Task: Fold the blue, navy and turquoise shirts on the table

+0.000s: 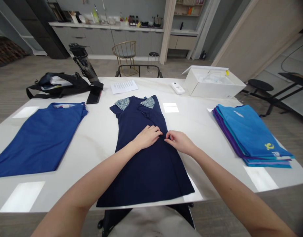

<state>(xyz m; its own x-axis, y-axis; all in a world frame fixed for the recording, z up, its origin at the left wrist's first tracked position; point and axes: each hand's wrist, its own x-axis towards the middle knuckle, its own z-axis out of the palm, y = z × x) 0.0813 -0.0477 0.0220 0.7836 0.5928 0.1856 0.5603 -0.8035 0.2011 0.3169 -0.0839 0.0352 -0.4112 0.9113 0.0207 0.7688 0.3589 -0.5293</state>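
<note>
A dark navy shirt (146,171) with patterned sleeve patches lies on the white table, its hem at the front edge. One patterned sleeve is folded inward over its upper right part. My left hand (148,136) rests on the middle of the shirt, fingers bent and pointing right. Just to its right, my right hand (177,141) pinches the shirt's right side edge between thumb and fingers. A small gap separates the two hands.
The white table (198,125) holds a folded blue shirt (43,138) at left and stacked folded shirts (250,131) at right. Farther back are a black bag (60,84), bottle (83,62), phone (94,94), paper (124,86), small white device (177,88) and white box (213,84).
</note>
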